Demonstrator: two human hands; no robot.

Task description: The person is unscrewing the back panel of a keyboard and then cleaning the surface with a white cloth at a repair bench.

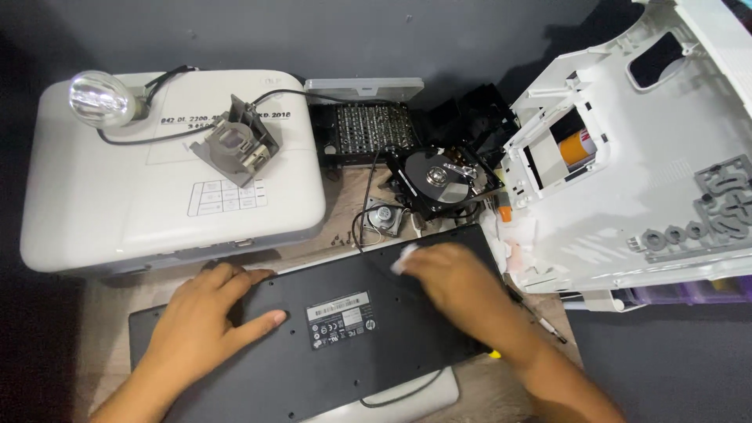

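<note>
Left hand (205,316) flat on matte keyboard (329,345); right hand (454,286) blurred.

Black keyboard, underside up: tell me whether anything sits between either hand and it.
Nothing visible under the left hand, which lies flat on the black keyboard. The right hand presses a small white wipe against it.

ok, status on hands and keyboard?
Left hand flat on upturned black plastic keyboard. Right hand presses small white cloth on it. Nothing blocking.
</note>
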